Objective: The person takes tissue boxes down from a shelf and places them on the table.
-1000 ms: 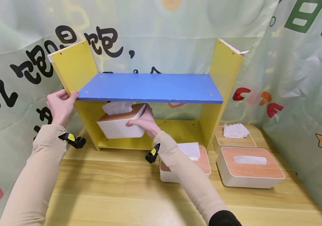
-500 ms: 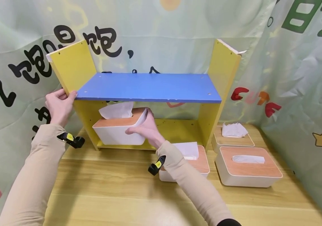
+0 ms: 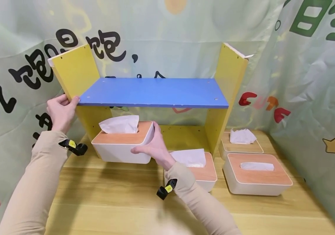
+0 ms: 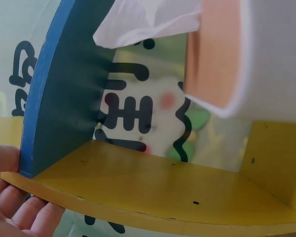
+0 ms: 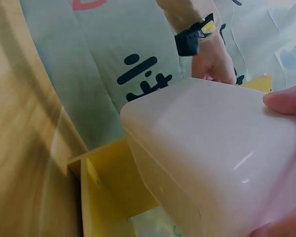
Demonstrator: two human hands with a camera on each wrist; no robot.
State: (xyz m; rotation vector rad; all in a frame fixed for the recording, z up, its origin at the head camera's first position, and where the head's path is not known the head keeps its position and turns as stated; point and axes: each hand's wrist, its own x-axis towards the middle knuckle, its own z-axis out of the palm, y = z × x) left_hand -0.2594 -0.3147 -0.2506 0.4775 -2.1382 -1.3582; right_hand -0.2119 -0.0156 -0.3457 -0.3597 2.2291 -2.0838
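My right hand [image 3: 157, 147] grips the right end of a white tissue box [image 3: 120, 152] with a wood-look lid and a tissue sticking out of it. The box hangs before the lower left opening of a small yellow and blue shelf [image 3: 155, 93], its shadow falling on the table below. In the right wrist view, thumb and fingers clasp the smooth white shell [image 5: 202, 133]. My left hand [image 3: 61, 113] holds the shelf's left side panel where the blue board meets it. The left wrist view has its fingers [image 4: 32, 212] curled behind the yellow edge.
Another tissue box [image 3: 206, 174] stands in front of the shelf's right end, partly behind my right wrist. Two more, a pink-lidded box [image 3: 258, 186] and a pale-lidded box [image 3: 240, 148], stand to the right. A printed cloth [image 3: 302, 124] surrounds the wooden table [image 3: 120, 202].
My right hand has brought the tissue box out of the shelf's lower compartment, forward and down towards me, and the box has levelled. My left hand keeps its hold on the side panel.
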